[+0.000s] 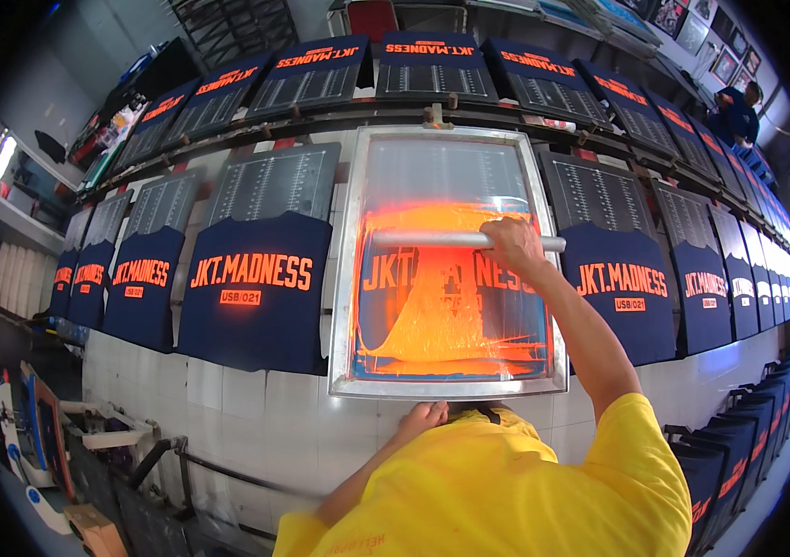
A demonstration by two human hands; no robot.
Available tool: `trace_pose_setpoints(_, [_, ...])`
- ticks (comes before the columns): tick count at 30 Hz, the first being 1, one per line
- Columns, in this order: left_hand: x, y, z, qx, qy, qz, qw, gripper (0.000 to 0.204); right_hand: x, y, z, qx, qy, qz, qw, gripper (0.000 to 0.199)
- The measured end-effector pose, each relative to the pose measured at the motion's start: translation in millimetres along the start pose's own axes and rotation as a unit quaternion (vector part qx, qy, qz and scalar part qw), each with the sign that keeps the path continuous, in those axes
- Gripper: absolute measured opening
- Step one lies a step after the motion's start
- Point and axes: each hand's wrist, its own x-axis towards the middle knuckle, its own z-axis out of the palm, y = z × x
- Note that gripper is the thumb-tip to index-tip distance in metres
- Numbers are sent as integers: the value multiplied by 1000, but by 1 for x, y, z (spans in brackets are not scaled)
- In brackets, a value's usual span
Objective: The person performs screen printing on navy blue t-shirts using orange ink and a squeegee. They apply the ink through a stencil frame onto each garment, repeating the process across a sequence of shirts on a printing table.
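My right hand (514,243) is closed around the right part of a long silver squeegee bar (423,239). The bar lies crosswise over a screen-printing frame (451,387) with a silver metal rim. Bright orange ink (437,320) is spread across the mesh below the bar, with a band above it too. Dark lettering shows through the mesh in places. Below the near rim, close to my body, is my left hand (425,418). Its fingers look curled, and whatever they may hold is hidden.
Navy shirts with orange print, such as one shirt (251,320) to the left and another shirt (618,278) to the right, lie on dark boards in rows. A far row curves behind the frame. Another person (738,116) stands at the far right. Black metal bars (181,455) stand lower left.
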Motion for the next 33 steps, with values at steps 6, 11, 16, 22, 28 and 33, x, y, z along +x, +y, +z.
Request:
trace_pose_setpoints(6, [5,-30,2,78,37,-37,996,45,17,6,2,-5,-45,13,999,18])
trace_pose_setpoints(11, [7,-34,2,31,38,-21,999,44,13,15,-3,-22,-147,-22,989,20])
trace_pose_setpoints(16, [4,-19,3,-9,30,-6,999,43,-22,-6,-19,4,-166,-49,985,18])
trace_pose_setpoints(22, [3,-8,4,-70,26,17,997,46,-95,-57,-24,20,-111,-38,993,19])
trace_pose_setpoints(28, [0,6,1,-64,-24,44,997,40,-185,-121,-12,0,-19,-16,1000,28])
trace_pose_setpoints(33, [0,15,-5,-186,-58,-74,978,35,-178,-118,-21,28,-43,19,998,27])
